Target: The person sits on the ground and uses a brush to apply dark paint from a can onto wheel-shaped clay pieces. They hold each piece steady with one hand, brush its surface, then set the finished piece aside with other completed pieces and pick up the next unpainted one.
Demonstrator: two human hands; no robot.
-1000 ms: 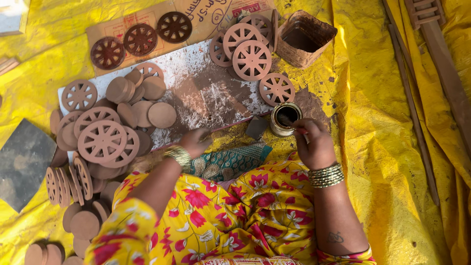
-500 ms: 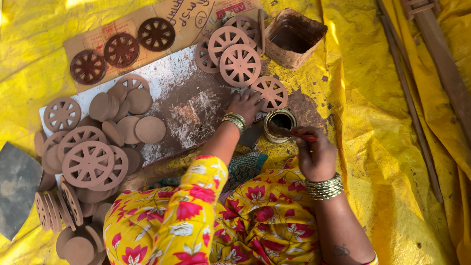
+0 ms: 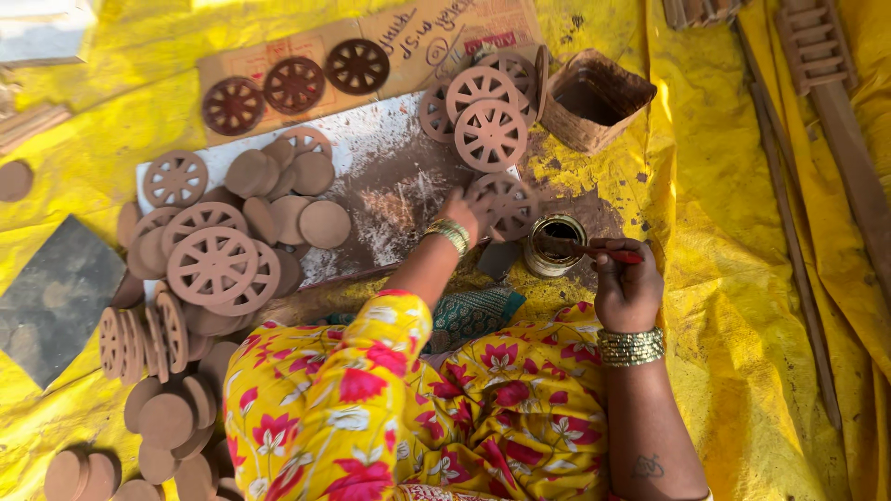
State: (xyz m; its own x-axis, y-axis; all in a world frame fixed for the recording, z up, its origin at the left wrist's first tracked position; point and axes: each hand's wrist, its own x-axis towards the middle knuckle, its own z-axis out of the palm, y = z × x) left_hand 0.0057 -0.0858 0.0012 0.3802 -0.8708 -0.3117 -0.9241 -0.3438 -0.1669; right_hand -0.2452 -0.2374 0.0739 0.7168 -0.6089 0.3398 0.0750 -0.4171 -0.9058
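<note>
My left hand [image 3: 461, 206] reaches forward onto a pale clay spoked wheel [image 3: 506, 206] lying on the stained board [image 3: 390, 176], fingers on the wheel's near edge. Off to the right, my right hand [image 3: 624, 283] grips a thin red-handled brush [image 3: 594, 250]. The brush tip dips into a small round tin of dark paint [image 3: 555, 244]. Two more unpainted spoked wheels [image 3: 487, 116] lie just beyond the left hand.
Three dark painted wheels [image 3: 293, 85] rest on cardboard at the back. Piles of clay wheels and plain discs [image 3: 213, 264] lie at left. A small woven basket [image 3: 594, 100], a dark slate tile [image 3: 51, 297] and wooden slats [image 3: 817, 111] sit on the yellow sheet.
My left hand has gone from near my lap forward to the spoked wheel beside the tin. The right hand keeps the brush at the tin.
</note>
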